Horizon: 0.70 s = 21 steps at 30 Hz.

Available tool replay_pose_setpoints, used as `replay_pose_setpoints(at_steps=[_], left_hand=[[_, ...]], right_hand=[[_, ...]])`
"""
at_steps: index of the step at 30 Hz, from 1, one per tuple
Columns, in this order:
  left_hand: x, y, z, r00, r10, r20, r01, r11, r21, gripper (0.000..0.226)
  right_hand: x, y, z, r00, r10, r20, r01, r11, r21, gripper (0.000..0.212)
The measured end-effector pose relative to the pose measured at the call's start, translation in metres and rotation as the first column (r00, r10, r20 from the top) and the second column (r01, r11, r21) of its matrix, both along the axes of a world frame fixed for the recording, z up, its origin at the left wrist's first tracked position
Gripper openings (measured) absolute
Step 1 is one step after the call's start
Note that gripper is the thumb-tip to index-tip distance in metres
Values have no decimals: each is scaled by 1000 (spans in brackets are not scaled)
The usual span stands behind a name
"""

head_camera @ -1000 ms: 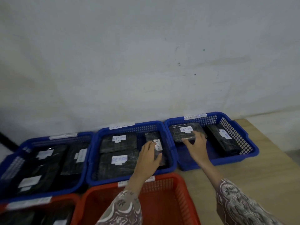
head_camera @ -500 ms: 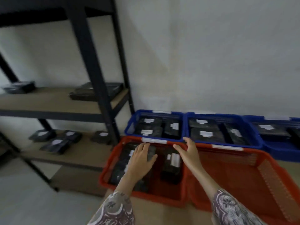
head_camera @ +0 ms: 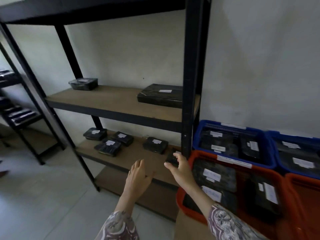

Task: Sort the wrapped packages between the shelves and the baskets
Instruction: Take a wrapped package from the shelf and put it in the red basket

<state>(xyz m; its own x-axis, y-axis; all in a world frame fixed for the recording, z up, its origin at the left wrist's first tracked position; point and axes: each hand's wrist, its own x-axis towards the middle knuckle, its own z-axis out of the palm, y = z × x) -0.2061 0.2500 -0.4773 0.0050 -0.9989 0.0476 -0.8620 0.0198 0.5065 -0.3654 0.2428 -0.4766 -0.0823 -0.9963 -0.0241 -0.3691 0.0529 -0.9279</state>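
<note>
The fingers [head_camera: 175, 157] of the right hand [head_camera: 180, 168] curl around a small package [head_camera: 171, 159] at the right end of the lower shelf [head_camera: 138, 157], close beside the black post [head_camera: 189, 101]. The thumb sits at its near corner and the fingers go over the top, so they look like they pinch it, but the hand hides part of it. The left hand [head_camera: 138, 177] hangs just to the left with its fingers spread and holds nothing. The package is touching the right hand, so that hand is the nearer one. Its long side seems to run from front to back. It is small, flat and black, wrapped in shiny film, with a bit of white label showing. The red basket [head_camera: 186, 205], already full of wrapped packages, is just to the right, past the post.
</note>
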Motion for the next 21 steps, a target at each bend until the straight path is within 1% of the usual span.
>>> replay_pose_setpoints(at_steps=[4,7,9,13,17,21], left_hand=[[30,-54,-10,999,-24,24,22,998,62,56],[49,-97,-11,998,-58,31,55,996,76,54],[60,-123,-14,997,-77,20,74,989,130,52],[82,-173,-24,992,-121,41,110,972,210,50],[110,-216,-48,976,-216,39,197,942,273,50],[137,-253,-75,951,-306,45,272,898,346,53]], right_hand=[[36,-55,-10,1000,-11,-13,12,997,71,57],[57,-96,-17,999,-35,-27,39,992,124,56],[69,-115,-21,997,-62,-37,68,981,180,56],[88,-144,-36,992,-116,-47,125,957,263,58],[104,-166,-57,976,-216,-43,218,920,326,63],[120,-178,-77,952,-299,-67,303,886,351,62]])
